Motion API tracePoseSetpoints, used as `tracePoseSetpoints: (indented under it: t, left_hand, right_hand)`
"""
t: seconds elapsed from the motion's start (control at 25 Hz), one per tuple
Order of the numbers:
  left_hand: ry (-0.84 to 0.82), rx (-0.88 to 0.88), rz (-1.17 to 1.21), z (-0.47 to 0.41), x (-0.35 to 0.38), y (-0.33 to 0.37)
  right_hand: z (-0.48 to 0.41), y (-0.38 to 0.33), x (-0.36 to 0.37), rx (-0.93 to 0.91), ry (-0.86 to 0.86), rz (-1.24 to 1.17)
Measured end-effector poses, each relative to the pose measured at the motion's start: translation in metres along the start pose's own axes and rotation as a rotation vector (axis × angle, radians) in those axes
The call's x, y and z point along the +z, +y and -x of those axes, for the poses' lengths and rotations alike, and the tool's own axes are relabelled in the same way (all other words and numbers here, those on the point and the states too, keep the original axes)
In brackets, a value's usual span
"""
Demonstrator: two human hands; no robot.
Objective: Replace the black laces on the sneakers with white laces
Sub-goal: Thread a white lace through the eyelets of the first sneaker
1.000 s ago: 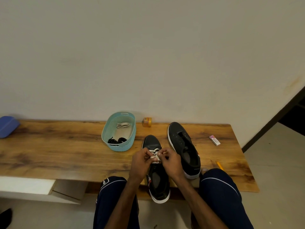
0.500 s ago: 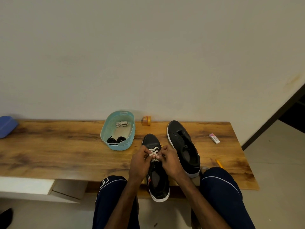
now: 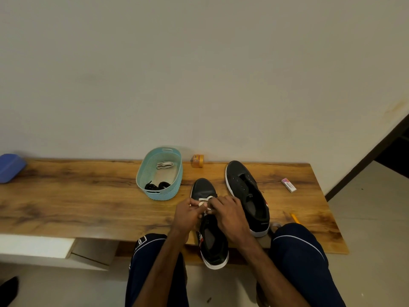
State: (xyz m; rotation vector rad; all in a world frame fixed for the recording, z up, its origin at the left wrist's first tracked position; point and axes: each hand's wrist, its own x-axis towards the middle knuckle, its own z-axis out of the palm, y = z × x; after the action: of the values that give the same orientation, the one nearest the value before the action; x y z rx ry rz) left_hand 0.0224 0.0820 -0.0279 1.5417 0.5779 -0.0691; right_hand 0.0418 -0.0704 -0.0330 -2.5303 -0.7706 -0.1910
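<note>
Sneakers: found two, black with white soles, on wooden bench [image 3: 77, 202], both to the right of teal basket [image 3: 161, 192].

Logged near sneaker [image 3: 212, 242] just right of basket's front end, toe close to basket wall, heel overhanging bench edge toward the lap. Logged second sneaker [image 3: 247, 196] further right of basket, eyelets bare, no lace in it.

Saw white lace [image 3: 204, 199] crossed through the front eyelets of near sneaker, a short way right of basket's front wall.

Found left hand [image 3: 188, 212] curled, thumb and fingers pinching white lace above the tongue. Found right hand [image 3: 228, 213] curled over the same lace from the other side, fingertips meeting the left's. Could not make out the exact hold, knuckles in the way.

Inside basket: noted spare white lace [image 3: 164, 165] bundled at far end, black laces [image 3: 158, 186] heaped at near end.

Just right of basket's far end, against the wall: small orange container [image 3: 197, 160]. Well right of basket, past second sneaker: eraser [image 3: 288, 185] and yellow pencil [image 3: 295, 217]. Far left of basket: blue object [image 3: 10, 167], cut off by frame edge.
</note>
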Motion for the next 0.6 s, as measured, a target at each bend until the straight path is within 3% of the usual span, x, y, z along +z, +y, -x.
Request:
tracePoseSetpoints:
  t: [0.16,0.28,0.4,0.6]
  left_hand:
    - [0.211,-0.168,0.1,-0.015,-0.016,-0.001]
    - [0.351,-0.069,-0.149,-0.029,-0.024,-0.001]
    - [0.38,-0.018,-0.404,-0.032,-0.02,0.001]
    - [0.338,-0.004,-0.547,-0.034,-0.02,0.0]
  right_hand:
    - [0.0,0.012,-0.008,0.083,-0.026,0.038]
    - [0.007,0.027,-0.018,0.167,-0.122,0.065]
    - [0.019,0.029,-0.026,0.189,-0.213,0.07]
    - [0.027,0.03,-0.035,0.279,-0.306,-0.009]
